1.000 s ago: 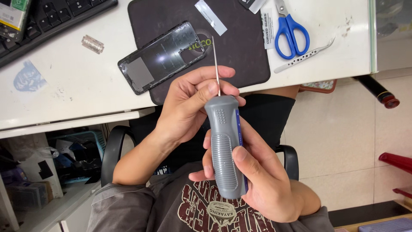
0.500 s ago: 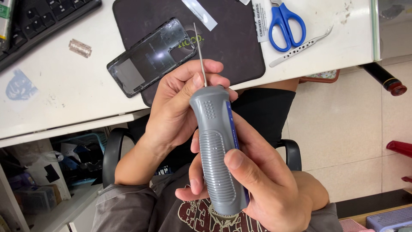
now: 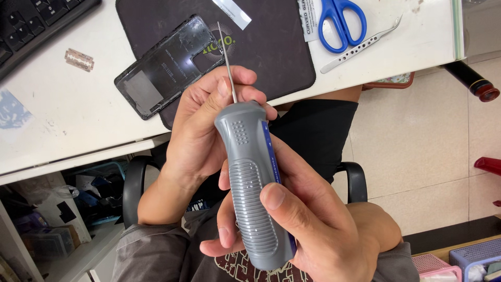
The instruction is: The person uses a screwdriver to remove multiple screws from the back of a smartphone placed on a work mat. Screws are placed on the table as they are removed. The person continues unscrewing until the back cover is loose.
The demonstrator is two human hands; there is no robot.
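The white worktop [image 3: 78, 120] fills the far side of the view, its near edge running from lower left up to the right. On it lies a dark mat [image 3: 271, 47], reaching almost to that edge. A black keyboard [image 3: 36, 26] sits at the far left corner.

Near the camera, over the person's lap, the right hand [image 3: 308, 230] wraps the ribbed lower part of a grey screwdriver [image 3: 253, 183]; its grip is closed round the handle, thumb laid flat on the ribs and fingers curled under from the left. The left hand [image 3: 201, 125] is just beyond, at the top of the handle, its grip pinched shut on the thin metal shaft [image 3: 227, 62], with thumb and forefinger meeting where the shaft leaves the handle. The shaft points away, its tip over the mat.

A black phone back cover [image 3: 162, 68] lies tilted, half on the mat's left edge and half on the bare worktop, just beyond the left hand. Blue scissors [image 3: 342, 23] lie to the right of the mat, with metal tweezers [image 3: 360, 44] just beside them. A razor blade [image 3: 79, 59] lies on the worktop between keyboard and cover, apart from both.
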